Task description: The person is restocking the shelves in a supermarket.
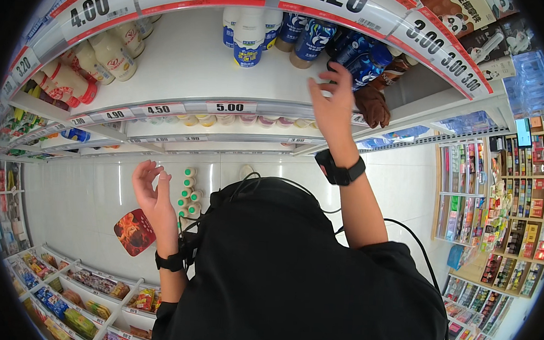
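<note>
My right hand [333,97] is raised over the front of a white shop shelf [180,68], fingers apart, nothing seen in it. Just beyond it stand dark blue bottles [312,40]; others [369,66] are to its right, beside a crumpled brown cloth [372,106] at the shelf's edge. White bottles with blue and yellow labels [249,42] stand at the shelf's middle. Cream-coloured bottles [114,55] and red-capped bottles [69,83] are on its left. My left hand [153,187] hangs over the floor with fingers loosely curled and apart, holding nothing.
Green-capped bottles [190,191] stand on the tiled floor between my left hand and my body. A red patterned stool or box top [135,232] is left of them. Snack shelves [104,295] lie at lower left, more goods racks [460,193] at right. A black cable [420,242] runs beside me.
</note>
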Demonstrator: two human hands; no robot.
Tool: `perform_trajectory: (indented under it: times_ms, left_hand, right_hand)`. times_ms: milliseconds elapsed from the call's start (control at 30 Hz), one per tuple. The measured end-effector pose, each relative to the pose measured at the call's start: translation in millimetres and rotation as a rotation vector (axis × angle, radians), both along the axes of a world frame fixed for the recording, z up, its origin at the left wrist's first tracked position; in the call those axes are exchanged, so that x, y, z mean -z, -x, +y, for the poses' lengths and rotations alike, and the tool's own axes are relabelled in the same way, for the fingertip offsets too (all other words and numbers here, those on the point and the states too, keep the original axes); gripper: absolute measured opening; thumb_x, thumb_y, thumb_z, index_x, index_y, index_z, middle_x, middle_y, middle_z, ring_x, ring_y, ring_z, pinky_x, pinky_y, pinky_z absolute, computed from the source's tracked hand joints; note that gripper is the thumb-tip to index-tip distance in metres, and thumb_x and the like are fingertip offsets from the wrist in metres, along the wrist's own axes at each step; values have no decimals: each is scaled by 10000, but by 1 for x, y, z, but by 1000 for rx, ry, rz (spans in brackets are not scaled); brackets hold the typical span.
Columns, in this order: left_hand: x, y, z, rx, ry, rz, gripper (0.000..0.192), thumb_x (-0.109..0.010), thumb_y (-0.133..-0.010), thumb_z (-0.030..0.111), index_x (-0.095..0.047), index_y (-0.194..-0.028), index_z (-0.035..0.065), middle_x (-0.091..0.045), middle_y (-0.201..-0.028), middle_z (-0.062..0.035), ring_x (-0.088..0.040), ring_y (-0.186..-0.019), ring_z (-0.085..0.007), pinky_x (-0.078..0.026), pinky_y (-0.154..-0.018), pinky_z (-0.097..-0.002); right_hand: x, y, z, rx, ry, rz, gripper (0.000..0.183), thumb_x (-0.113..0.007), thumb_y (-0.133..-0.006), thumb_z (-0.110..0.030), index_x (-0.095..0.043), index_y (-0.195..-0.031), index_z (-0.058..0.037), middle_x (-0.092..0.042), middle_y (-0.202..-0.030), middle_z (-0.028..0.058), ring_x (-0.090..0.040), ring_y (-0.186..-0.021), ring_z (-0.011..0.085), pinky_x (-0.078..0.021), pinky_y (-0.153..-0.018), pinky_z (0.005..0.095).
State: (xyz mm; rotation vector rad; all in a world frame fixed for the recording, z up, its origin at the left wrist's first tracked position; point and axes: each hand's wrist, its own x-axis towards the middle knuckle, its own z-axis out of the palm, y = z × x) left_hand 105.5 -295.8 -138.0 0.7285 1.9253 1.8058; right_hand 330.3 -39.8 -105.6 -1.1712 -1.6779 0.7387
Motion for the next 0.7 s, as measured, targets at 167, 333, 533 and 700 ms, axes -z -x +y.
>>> perform_trajectory:
  times_ms: [167, 333, 533, 700]
  left_hand:
    - [-5, -2, 8, -21, -27, -45, 315, -559, -922, 32, -489, -1229, 28, -513, -1196, -97, -530, -1046, -175, -502, -869, -344]
    - [-11, -4, 12, -6, -11, -29, 291, -564, -925, 42, -498, -1208, 27, -520, -1176, -93, -535, -1030, -170, -503, -862, -335]
    - [-12, -4, 19, -4, -25, -16, 262, -567, -925, 43, -506, -1177, 13, -529, -1148, -90, -540, -1017, -169, -507, -847, -329]
    - [-11, 6, 0, -35, -49, -32, 278, -574, -916, 29, -498, -1182, 11, -530, -1146, -87, -538, -1021, -155, -503, -834, -313]
  right_hand:
    - [3, -50, 9, 319, -210, 136, 570, -754, -780, -98, -435, -1234, 36, -513, -994, 92, -540, -893, 162, -475, -744, 281]
    - [5, -64, 36, 203, -200, 55, 745, -763, -773, -92, -321, -1349, 75, -490, -1152, 159, -520, -1025, 218, -444, -900, 327]
    - [19, -72, 50, 107, -102, 152, 682, -761, -775, -69, -387, -1331, 56, -543, -1137, 138, -562, -964, 201, -492, -819, 301]
    - [14, -61, 45, 151, -160, 83, 670, -790, -755, -90, -434, -1306, 44, -550, -1103, 127, -553, -936, 182, -514, -766, 293]
